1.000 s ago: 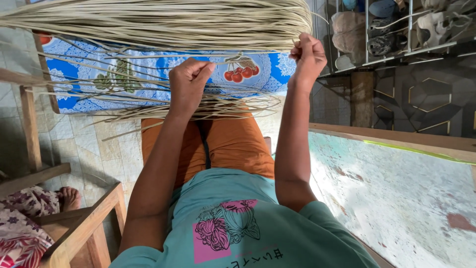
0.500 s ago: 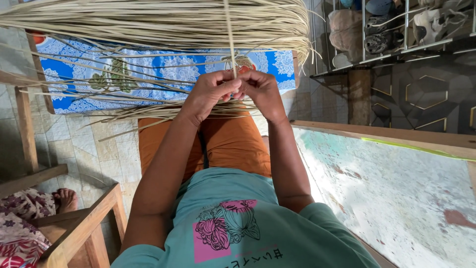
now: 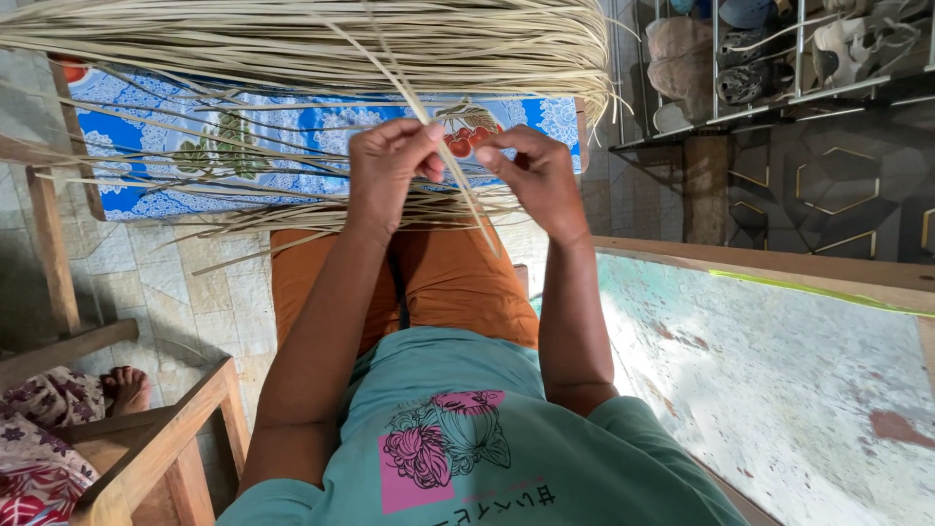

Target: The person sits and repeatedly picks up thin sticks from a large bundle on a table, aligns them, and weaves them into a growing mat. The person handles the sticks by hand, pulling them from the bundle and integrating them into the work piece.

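My left hand (image 3: pixel 388 166) and my right hand (image 3: pixel 534 173) are raised together over my lap, both pinching one thin pale reed strip (image 3: pixel 466 190) that runs slantwise up and to the left between them. A thick bundle of pale reed strips (image 3: pixel 292 39) lies across the top of the view. More loose strips (image 3: pixel 263 209) fan out under my hands, above my orange trousers (image 3: pixel 458 282). A blue patterned cloth (image 3: pixel 243 146) with fruit prints lies under the strips.
A wooden chair frame (image 3: pixel 146 438) stands at the lower left, with another person's bare foot (image 3: pixel 127 390) and flowered cloth beside it. A metal rack with shoes (image 3: pixel 779 58) is at the upper right. A worn pale board with a wooden edge (image 3: pixel 779 268) lies on the right.
My hands were apart, the right one lifted high; they came together at the middle and now hold one strip, which has tilted from upright to slanting left.
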